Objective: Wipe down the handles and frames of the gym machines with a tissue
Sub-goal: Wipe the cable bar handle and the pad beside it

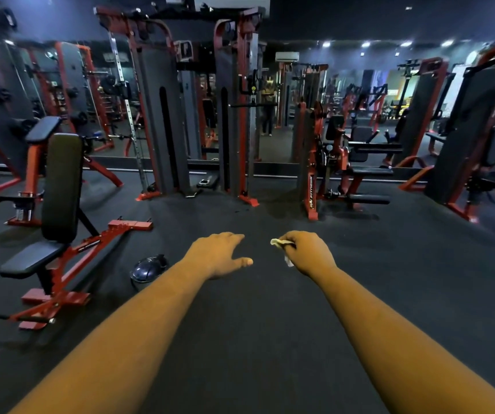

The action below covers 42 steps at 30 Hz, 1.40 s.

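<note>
A small, crumpled, pale tissue [282, 246] is pinched in the curled right hand [307, 252], held out over the dark floor [255, 324]. The left hand [220, 253] is held spread, fingers loosely extended, just beside it.

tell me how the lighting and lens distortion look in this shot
Head view: dim bluish room, lit by small ceiling spots at upper right; wide-angle lens bows the machine frames near the edges; the tissue in the right hand is softly blurred.

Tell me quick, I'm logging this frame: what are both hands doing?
Left hand: open, fingers extended, holding nothing.
Right hand: closed around a crumpled tissue.
</note>
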Motion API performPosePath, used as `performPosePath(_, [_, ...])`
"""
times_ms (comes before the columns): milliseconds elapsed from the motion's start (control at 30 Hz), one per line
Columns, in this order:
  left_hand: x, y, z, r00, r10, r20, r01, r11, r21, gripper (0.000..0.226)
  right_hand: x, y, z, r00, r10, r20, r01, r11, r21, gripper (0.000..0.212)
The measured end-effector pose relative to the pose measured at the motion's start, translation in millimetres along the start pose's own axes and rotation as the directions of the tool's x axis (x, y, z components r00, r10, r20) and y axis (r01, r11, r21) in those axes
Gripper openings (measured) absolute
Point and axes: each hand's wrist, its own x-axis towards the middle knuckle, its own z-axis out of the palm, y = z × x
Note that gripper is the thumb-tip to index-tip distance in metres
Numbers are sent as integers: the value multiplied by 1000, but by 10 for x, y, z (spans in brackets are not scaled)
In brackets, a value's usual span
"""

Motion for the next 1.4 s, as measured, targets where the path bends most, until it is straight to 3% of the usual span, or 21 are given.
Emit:
performPosePath(300, [1912, -922, 214, 1000, 7, -8, -7, 1000, -7, 83, 2043, 320, 611, 999, 24, 26, -23, 999, -29, 16])
performPosePath(567, [3614, -1804, -24, 999, 36, 1, -36, 999, -13, 82, 3880, 346, 882, 999, 53, 9, -52, 993, -103, 20])
performPosePath(833, [5424, -2146, 13, 998, 56, 1, -56, 998, 10, 83, 5588, 874, 1135, 999, 36, -17, -37, 996, -76, 19])
performPosePath(1067, [7100, -2340, 6, 1000, 18, 20, -18, 1000, -9, 83, 7288, 1356, 1172, 1000, 21, -17, -18, 987, 162, 13])
performPosePath(1400, [9200, -3033, -10, 1000, 2, 8, -1, 999, -40, 82, 9514, 1729, 1507, 999, -1, 41, 0, 1000, 13, 13])
